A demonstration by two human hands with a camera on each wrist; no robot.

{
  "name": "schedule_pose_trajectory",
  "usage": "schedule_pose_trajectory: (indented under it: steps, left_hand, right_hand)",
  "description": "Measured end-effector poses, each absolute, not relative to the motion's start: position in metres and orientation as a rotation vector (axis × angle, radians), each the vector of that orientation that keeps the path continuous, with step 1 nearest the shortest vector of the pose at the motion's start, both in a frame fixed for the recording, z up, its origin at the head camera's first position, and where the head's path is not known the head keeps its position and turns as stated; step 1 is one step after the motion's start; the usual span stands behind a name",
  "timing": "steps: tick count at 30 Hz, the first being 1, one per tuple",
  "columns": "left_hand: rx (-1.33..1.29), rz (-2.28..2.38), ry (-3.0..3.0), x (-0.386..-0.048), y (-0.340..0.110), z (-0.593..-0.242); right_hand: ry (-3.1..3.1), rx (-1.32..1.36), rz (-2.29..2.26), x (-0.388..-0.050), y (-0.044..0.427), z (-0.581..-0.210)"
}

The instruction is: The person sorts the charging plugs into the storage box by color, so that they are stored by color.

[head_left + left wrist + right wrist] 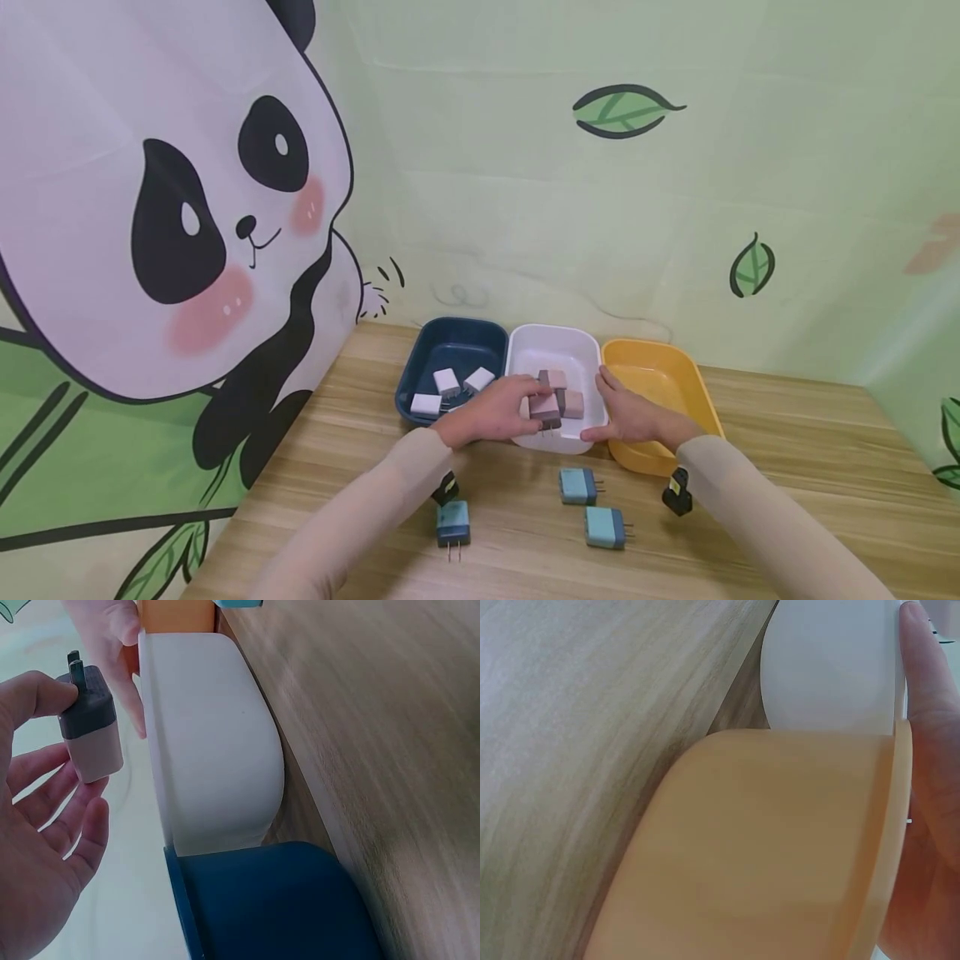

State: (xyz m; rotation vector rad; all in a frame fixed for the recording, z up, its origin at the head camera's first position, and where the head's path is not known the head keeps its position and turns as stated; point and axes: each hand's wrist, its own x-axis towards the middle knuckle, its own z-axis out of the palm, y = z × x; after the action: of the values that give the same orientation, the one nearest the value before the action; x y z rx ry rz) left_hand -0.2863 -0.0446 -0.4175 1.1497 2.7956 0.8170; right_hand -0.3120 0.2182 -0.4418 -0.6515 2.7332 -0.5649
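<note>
1 printed panda (pixel 251 242), green leaves (pixel 627 112), wood-grain table (pixel 810 467).

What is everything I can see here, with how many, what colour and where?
dark tray: one, navy, left of the row
white tray: one, white, middle
yellow tray: one, yellow-orange, right
white plugs: at least three, white, in the dark tray
pink plugs: three, pink and grey, two in the white tray, one held
blue plugs: three, light and dark blue, on the table
table: one, wood-toned, beneath the trays
backdrop: one, pale green, behind, printed with a black-and-white panda and green leaves
wrist devices: two, black, one at each wrist
sleeves: two, pale, on both arms
left hand: one, holding a pink plug
right hand: one, touching the white tray's rim
</note>
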Motion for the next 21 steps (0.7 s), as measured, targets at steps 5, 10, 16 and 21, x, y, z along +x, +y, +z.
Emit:
schedule_pose_trajectory:
  steps: [5, 10, 16, 21]
  left_hand:
    - [1.122, 0.789, 2.821, -0.293, -0.041, -0.422]
    - [1.082, 0.747, 2.837, -0.299, -0.036, -0.426]
    - [1.064, 0.735, 2.815, -0.303, -0.03, -0.429]
    - [1.071, 0.702, 2.812, -0.304, -0.025, -0.431]
  right_hand:
    - [2.719, -0.639, -0.573, -0.313, 0.219, -0.443]
    - [2.721, -0.659, -0.571, -0.312, 0.22, -0.442]
    - [2.721, -0.653, -0.552, -0.313, 0.219, -0.443]
    - [2.725, -0.657, -0.545, -0.313, 0.219, -0.442]
